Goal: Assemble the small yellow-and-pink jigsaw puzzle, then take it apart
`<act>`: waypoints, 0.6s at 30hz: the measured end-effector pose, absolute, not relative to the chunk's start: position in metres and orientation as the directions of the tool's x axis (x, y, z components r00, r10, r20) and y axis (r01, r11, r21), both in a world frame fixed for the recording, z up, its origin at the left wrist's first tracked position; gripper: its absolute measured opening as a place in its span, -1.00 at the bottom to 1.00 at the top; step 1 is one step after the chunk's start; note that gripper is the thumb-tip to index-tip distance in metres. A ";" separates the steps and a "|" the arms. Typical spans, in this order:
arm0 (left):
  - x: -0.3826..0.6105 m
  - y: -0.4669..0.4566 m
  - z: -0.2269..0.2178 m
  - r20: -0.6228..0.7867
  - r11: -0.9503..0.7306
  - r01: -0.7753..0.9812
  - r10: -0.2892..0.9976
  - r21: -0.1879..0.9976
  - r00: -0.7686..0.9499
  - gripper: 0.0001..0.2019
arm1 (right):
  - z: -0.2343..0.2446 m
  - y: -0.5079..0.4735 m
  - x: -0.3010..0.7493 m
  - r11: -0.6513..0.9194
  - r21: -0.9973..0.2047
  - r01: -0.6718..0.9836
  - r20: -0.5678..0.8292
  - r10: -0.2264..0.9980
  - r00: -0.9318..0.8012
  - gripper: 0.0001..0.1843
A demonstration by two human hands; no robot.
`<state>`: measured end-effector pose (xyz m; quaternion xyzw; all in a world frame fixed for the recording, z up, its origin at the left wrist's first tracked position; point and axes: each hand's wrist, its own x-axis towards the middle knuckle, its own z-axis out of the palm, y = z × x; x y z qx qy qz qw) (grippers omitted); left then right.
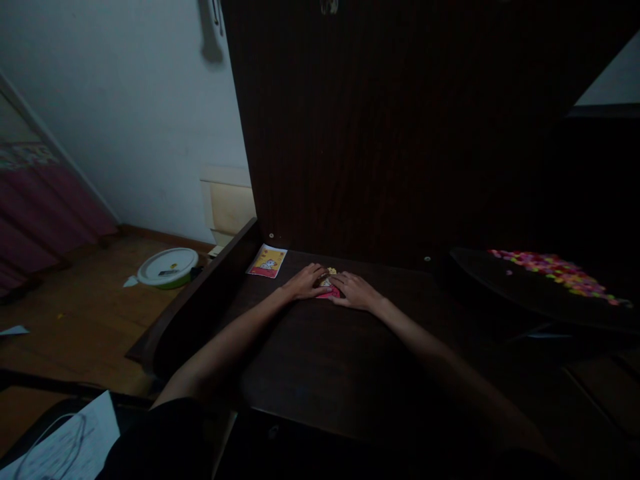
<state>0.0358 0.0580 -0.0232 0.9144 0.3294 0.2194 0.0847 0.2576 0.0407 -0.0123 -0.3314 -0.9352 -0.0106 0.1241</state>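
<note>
Both hands rest on the dark wooden desk [310, 353], over a small picture [335, 292] made up of yellow, white and red areas. My left hand [303, 283] lies on its left side with the fingers laid out flat across it. From the right, my right hand [357, 291] covers the other side, its fingers stretched over the surface. Much of the picture is hidden under the fingers. Further left, against the desk's back corner, lies a printed card [269, 261] with a white animal on a yellow ground and a red strip below.
On the right, a dark raised surface [475, 273] carries many small colourful pieces [560, 272]. A raised side board [200, 300] edges the desk on the left. Beyond it, a tub with a white lid [167, 265] stands on the floor. Papers [75, 440] with a cable lie at lower left.
</note>
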 end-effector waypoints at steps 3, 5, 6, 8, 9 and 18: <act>0.033 0.055 -0.022 0.335 -0.777 0.559 0.630 0.290 0.701 -0.48 | -0.016 0.040 0.255 0.802 -0.010 0.598 0.251 0.580 -0.775 -0.54; 0.031 0.053 -0.022 0.325 -0.780 0.559 0.625 0.282 0.709 -0.41 | -0.019 0.041 0.255 0.811 0.010 0.585 0.264 0.563 -0.784 -0.60; 0.030 0.052 -0.022 0.320 -0.781 0.559 0.624 0.279 0.713 -0.38 | -0.020 0.042 0.255 0.814 0.015 0.581 0.272 0.556 -0.786 -0.63; 0.029 0.052 -0.021 0.315 -0.783 0.557 0.621 0.276 0.718 -0.38 | -0.023 0.044 0.255 0.818 0.016 0.575 0.290 0.547 -0.785 -0.68; 0.029 0.053 -0.021 0.313 -0.784 0.556 0.620 0.275 0.720 -0.42 | -0.023 0.046 0.255 0.818 0.012 0.575 0.300 0.546 -0.782 -0.69; 0.029 0.062 -0.021 0.341 -0.775 0.569 0.632 0.276 0.696 -0.79 | -0.025 0.053 0.258 0.779 -0.102 0.618 0.400 0.601 -0.692 -0.47</act>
